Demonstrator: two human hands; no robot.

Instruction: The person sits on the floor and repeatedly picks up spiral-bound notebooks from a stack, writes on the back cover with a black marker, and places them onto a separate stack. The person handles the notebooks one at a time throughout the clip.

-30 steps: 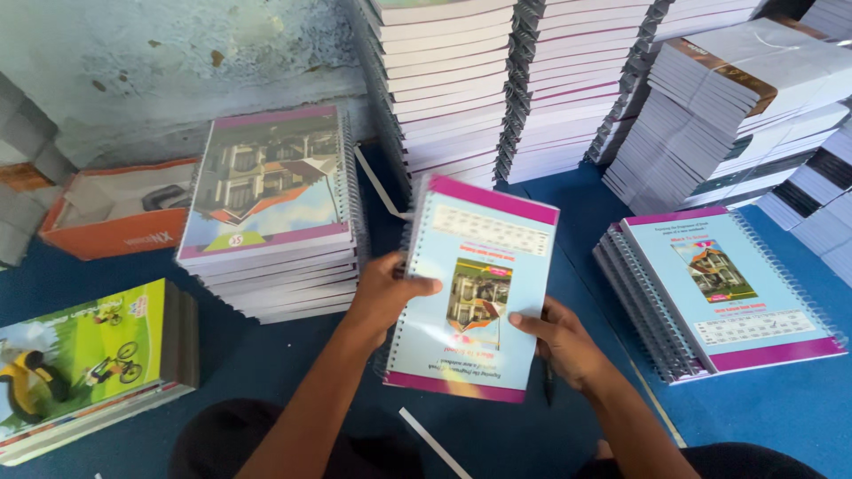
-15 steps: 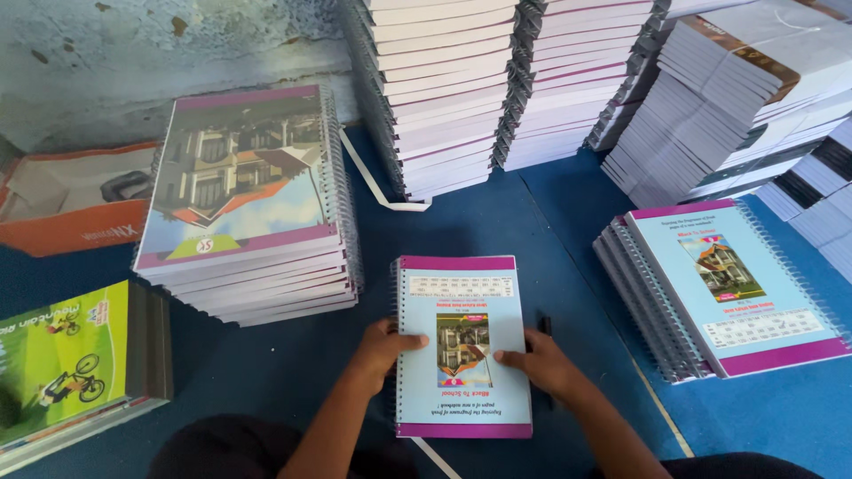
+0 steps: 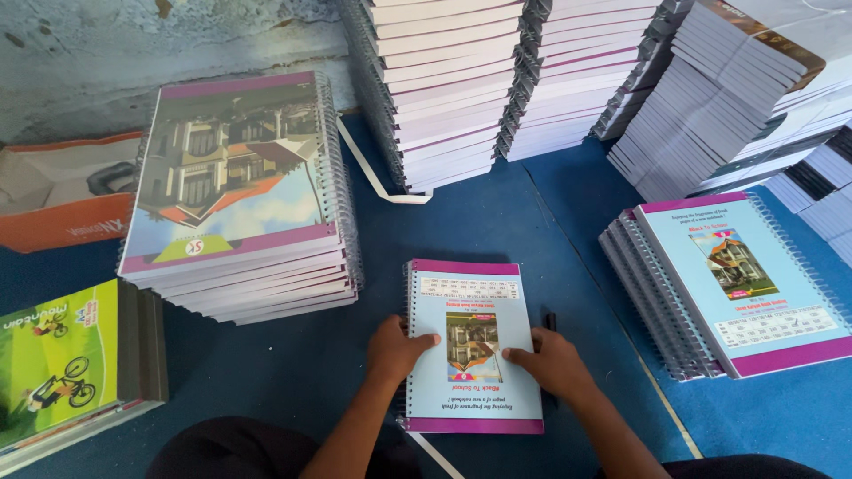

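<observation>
Head view: hands (image 3: 479,355) flank notebook (image 3: 472,346) edges, blue floor (image 3: 470,222) beyond.

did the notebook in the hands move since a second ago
Yes. The spiral notebook came down from a raised tilt level with the left stack and now lies flat on the blue surface before it, under the left hand and right hand.

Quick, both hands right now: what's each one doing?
Left hand: open, fingers flat on the spiral notebook, near its coil edge.
Right hand: open, pressing the same notebook's right side.
</observation>
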